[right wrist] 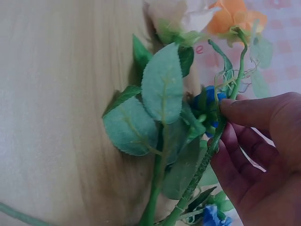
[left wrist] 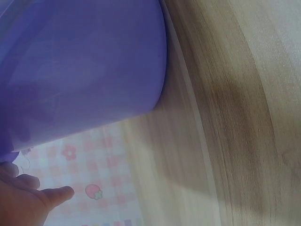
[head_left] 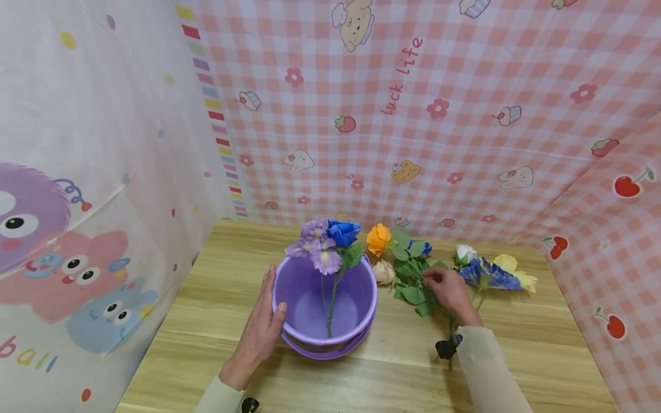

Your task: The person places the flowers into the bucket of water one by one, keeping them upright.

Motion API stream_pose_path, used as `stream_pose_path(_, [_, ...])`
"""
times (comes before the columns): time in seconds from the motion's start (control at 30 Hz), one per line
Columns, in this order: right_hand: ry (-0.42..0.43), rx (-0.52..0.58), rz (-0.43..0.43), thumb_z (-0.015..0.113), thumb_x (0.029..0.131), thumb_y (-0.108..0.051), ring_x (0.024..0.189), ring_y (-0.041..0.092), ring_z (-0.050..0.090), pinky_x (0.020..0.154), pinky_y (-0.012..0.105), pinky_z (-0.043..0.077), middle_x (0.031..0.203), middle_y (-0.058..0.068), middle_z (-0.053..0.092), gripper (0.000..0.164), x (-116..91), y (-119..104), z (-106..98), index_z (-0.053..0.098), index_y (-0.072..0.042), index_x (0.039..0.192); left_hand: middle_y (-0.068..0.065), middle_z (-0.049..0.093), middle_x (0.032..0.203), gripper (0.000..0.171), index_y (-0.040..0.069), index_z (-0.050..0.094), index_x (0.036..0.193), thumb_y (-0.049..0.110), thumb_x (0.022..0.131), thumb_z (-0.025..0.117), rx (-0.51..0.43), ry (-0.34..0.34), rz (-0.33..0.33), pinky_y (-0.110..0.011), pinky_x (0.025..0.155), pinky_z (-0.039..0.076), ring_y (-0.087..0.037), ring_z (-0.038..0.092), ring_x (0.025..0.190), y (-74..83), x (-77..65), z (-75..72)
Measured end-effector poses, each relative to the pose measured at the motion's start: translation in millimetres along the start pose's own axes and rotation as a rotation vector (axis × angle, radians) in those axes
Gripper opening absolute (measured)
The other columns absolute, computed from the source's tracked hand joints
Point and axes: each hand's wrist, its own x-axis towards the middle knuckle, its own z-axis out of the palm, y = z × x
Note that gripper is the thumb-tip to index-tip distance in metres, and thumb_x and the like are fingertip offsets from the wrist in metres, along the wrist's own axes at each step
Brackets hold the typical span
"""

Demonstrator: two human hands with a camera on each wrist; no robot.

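Note:
A purple bucket (head_left: 325, 344) stands on the table, holding a light purple flower (head_left: 312, 246) and a blue rose (head_left: 343, 234) on upright stems. My left hand (head_left: 263, 324) rests against the bucket's left side, fingers extended along the outside and thumb at the rim. To the right, my right hand (head_left: 450, 291) pinches the green stem of an orange rose (right wrist: 230, 19) between thumb and fingers. Beside that stem lie a cream rose (head_left: 383, 272) with broad green leaves (right wrist: 162, 84) and a blue flower (head_left: 420, 248), partly covered by leaves.
Farther right on the wooden table (head_left: 403, 378) lie a white rose (head_left: 465, 253), a dark blue flower (head_left: 488, 275) and a yellow flower (head_left: 511, 269). A pink checked cloth (head_left: 392, 143) hangs behind the table, and a white printed cloth (head_left: 129, 172) hangs at the left.

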Motion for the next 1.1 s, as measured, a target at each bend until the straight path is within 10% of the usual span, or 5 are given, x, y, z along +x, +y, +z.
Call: stream_pose_path(1.1, [0.087,0.149,0.044,0.065,0.103,-0.017,0.103,0.03,0.065,0.074,0.032,0.053,0.11,0.015,0.072,0.025,-12.9,-40.3,-24.1,0.073,-0.005,0.122,-0.019,0.021,0.17,0.069,0.003,0.015,0.166,0.019,0.105,0.044,0.001,-0.008,-0.012,-0.028,0.127,0.011,-0.045,0.024,0.153,1.5,-0.5,0.0])
